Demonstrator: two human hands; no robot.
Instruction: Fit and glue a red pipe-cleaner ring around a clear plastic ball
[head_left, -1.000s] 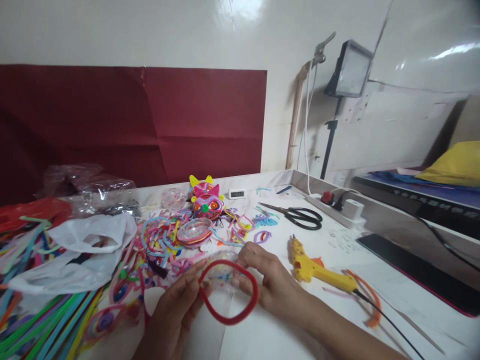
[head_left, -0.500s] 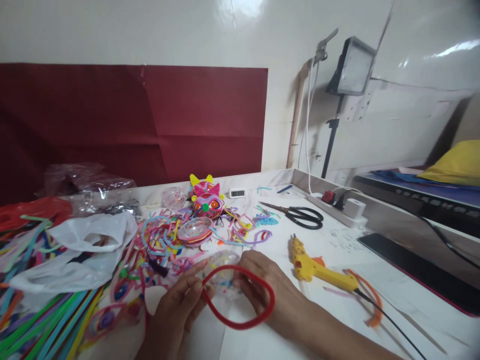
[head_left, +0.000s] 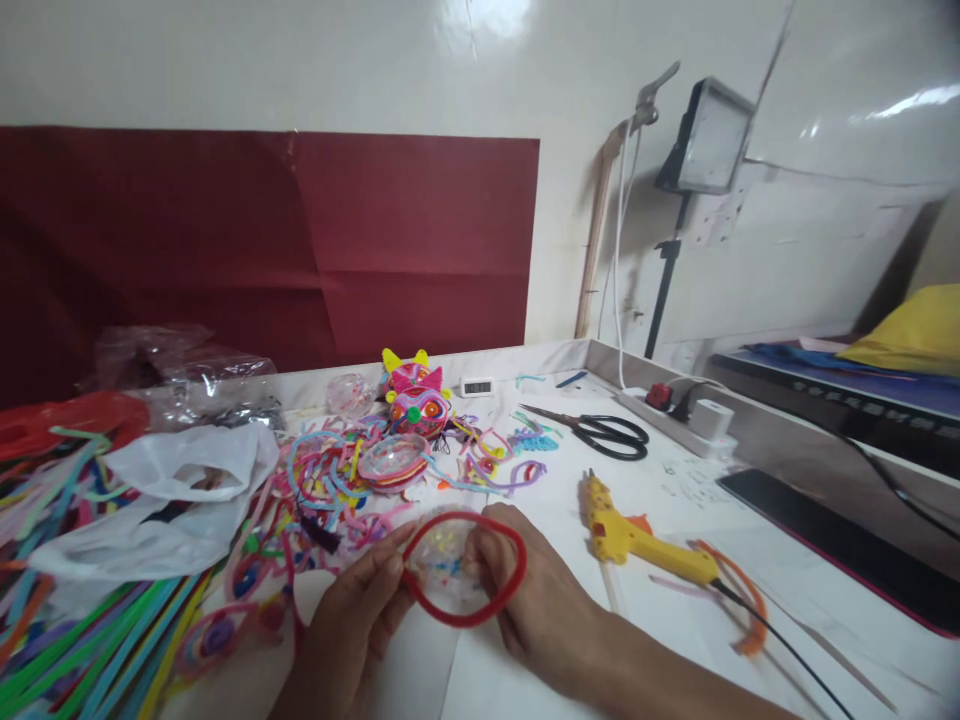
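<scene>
Left hand (head_left: 352, 602) pinches the red pipe-cleaner loop (head_left: 461, 619), right hand (head_left: 538, 592) grips the clear plastic shell (head_left: 442, 550) behind it above the counter (head_left: 555, 359): a fitting step, seemingly, calling for steady alignment next.

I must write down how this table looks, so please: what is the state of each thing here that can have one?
Red loop: closed, pinched by left hand
Clear piece: between both hands
Right hand: curled, grip partly hidden
Glue gun: lying down, corded, heat cannot be told
Scissors: flat, blades look shut
Timer: upright, digits unreadable
Lamp: looks unlit
Power strip: plugs fitted
Black slab: flat, face dark
White bag: crumpled
</scene>
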